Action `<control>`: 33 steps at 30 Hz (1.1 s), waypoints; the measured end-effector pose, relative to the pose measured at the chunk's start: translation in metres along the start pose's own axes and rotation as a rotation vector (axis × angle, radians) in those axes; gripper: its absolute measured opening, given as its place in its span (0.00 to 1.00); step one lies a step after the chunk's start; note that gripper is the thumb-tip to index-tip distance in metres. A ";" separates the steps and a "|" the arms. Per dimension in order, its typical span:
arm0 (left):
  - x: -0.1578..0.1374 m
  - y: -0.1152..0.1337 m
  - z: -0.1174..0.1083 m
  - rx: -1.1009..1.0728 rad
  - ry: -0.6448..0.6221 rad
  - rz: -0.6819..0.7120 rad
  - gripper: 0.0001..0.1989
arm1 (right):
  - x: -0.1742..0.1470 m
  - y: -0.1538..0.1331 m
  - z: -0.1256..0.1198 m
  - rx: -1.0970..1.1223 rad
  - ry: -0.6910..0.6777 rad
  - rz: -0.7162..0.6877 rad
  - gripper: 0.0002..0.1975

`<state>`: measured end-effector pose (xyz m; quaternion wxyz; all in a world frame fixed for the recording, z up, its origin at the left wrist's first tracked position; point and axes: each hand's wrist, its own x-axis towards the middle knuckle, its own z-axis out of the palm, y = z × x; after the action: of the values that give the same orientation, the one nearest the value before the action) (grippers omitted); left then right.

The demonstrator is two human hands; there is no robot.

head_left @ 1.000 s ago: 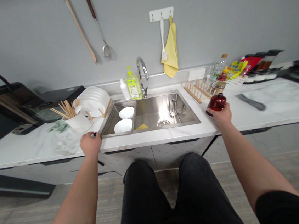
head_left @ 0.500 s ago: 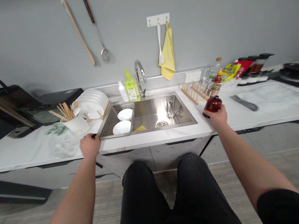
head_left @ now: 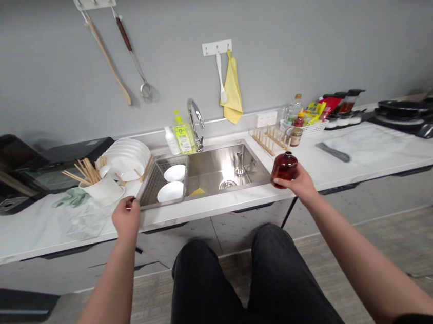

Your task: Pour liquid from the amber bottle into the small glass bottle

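My right hand (head_left: 303, 183) is wrapped round a dark red see-through bottle (head_left: 283, 167), held a little tilted over the counter just right of the sink. The neck of this bottle seems to have no cap on. At the counter's front edge, left of the sink, my left hand (head_left: 125, 219) is closed in a pinch on a small black piece (head_left: 131, 202) that resembles a cap. Two white bowls (head_left: 170, 191) sit in the wire drain basket (head_left: 150, 187) at the left of the steel sink (head_left: 219, 187). A yellow piece (head_left: 197, 191) lies in the sink.
Left stand a white pot of chopsticks (head_left: 105, 191), racked plates (head_left: 124, 166) and a crumpled plastic bag (head_left: 81, 222). Behind the sink are a soap bottle (head_left: 183, 135) and faucet (head_left: 195, 115). A wooden rack (head_left: 268, 141), jar (head_left: 295, 137) and grey utensil (head_left: 333, 152) lie right.
My right hand has brought the red bottle leftward, closer to the sink, and turned it so its neck shows. My left hand has lifted slightly with the black piece. The view has shifted.
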<state>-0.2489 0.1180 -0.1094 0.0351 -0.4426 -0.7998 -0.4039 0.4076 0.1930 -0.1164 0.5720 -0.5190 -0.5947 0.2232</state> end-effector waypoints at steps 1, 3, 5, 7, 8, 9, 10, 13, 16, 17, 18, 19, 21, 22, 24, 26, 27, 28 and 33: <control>-0.010 0.016 -0.001 -0.062 -0.002 -0.001 0.21 | -0.012 -0.011 0.008 0.032 -0.068 0.001 0.44; -0.042 0.057 -0.002 -0.356 -0.018 -0.007 0.19 | -0.037 -0.033 0.028 0.083 -0.167 0.004 0.46; -0.083 0.104 -0.005 -0.613 -0.087 0.045 0.14 | -0.067 -0.055 0.050 0.137 -0.224 0.021 0.46; -0.127 0.151 -0.010 -0.866 -0.181 0.141 0.16 | -0.097 -0.076 0.072 0.179 -0.317 0.025 0.47; -0.148 0.172 -0.014 -0.975 -0.253 0.187 0.17 | -0.112 -0.086 0.081 0.201 -0.347 0.007 0.48; -0.166 0.191 -0.017 -1.060 -0.323 0.221 0.17 | -0.125 -0.096 0.090 0.222 -0.370 -0.020 0.49; -0.181 0.206 -0.021 -1.116 -0.390 0.250 0.16 | -0.138 -0.105 0.097 0.236 -0.403 -0.046 0.48; -0.210 0.233 -0.030 -1.181 -0.509 0.295 0.12 | -0.167 -0.126 0.107 0.296 -0.477 -0.062 0.46; -0.222 0.236 -0.035 -1.168 -0.555 0.304 0.09 | -0.182 -0.138 0.105 0.320 -0.490 -0.031 0.46; -0.224 0.235 -0.036 -1.160 -0.562 0.311 0.08 | -0.185 -0.141 0.103 0.312 -0.487 -0.024 0.45; -0.227 0.234 -0.037 -1.151 -0.567 0.322 0.07 | -0.187 -0.142 0.100 0.300 -0.482 -0.019 0.45; -0.229 0.232 -0.038 -1.144 -0.564 0.340 0.07 | -0.190 -0.144 0.097 0.286 -0.475 -0.017 0.44; -0.235 0.231 -0.041 -1.133 -0.539 0.390 0.06 | -0.194 -0.146 0.092 0.255 -0.453 -0.015 0.43; -0.238 0.230 -0.043 -1.125 -0.518 0.424 0.05 | -0.197 -0.147 0.090 0.238 -0.439 -0.018 0.43; -0.243 0.231 -0.048 -1.089 -0.463 0.509 0.03 | -0.203 -0.148 0.086 0.209 -0.416 -0.033 0.44; -0.248 0.232 -0.053 -1.030 -0.409 0.591 0.02 | -0.209 -0.149 0.083 0.185 -0.399 -0.053 0.45; -0.250 0.233 -0.056 -0.999 -0.388 0.621 0.03 | -0.212 -0.149 0.082 0.172 -0.393 -0.062 0.45; -0.252 0.233 -0.057 -0.970 -0.370 0.639 0.03 | -0.215 -0.149 0.080 0.158 -0.388 -0.069 0.44; -0.258 0.229 -0.056 -0.924 -0.341 0.558 0.03 | -0.219 -0.147 0.075 0.133 -0.403 -0.066 0.42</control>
<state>0.0590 -0.0310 -0.0377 -0.1865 -0.6656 -0.3870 -0.6102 0.2432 -0.0265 -0.1066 0.4813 -0.4053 -0.6977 0.3425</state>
